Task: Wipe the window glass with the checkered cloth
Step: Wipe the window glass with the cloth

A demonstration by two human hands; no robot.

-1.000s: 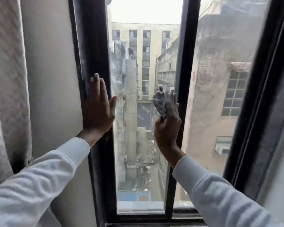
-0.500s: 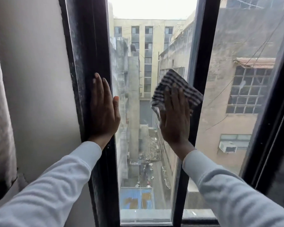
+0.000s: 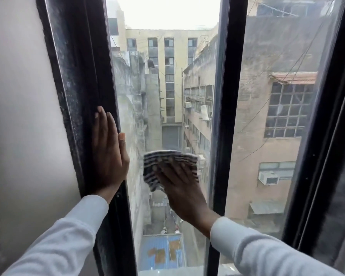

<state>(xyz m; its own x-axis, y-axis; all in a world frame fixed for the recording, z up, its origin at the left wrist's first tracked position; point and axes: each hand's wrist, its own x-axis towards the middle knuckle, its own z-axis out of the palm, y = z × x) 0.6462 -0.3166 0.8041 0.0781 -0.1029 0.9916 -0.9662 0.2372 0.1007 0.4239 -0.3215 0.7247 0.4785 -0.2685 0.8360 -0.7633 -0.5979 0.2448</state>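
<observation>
A narrow pane of window glass point(image 3: 167, 96) stands between two black uprights, hazy along its left side. My right hand point(image 3: 184, 189) presses a black-and-white checkered cloth point(image 3: 155, 166) flat against the lower middle of that pane, fingers spread over the cloth. The cloth shows above and left of the fingers. My left hand point(image 3: 108, 154) lies flat and open on the black frame upright point(image 3: 84, 96) left of the pane, thumb tip over the glass edge. Both arms wear white sleeves.
A black centre mullion point(image 3: 226, 116) stands just right of the cloth. Beyond it is a second pane point(image 3: 277, 126), then another black frame member point(image 3: 327, 136). A pale wall point(image 3: 22, 116) fills the left. Buildings and an alley show far below outside.
My right hand has slid the cloth down and to the left across the pane, away from the centre mullion. The cloth had unfolded from a bunch to flat. My left hand stays on the frame.
</observation>
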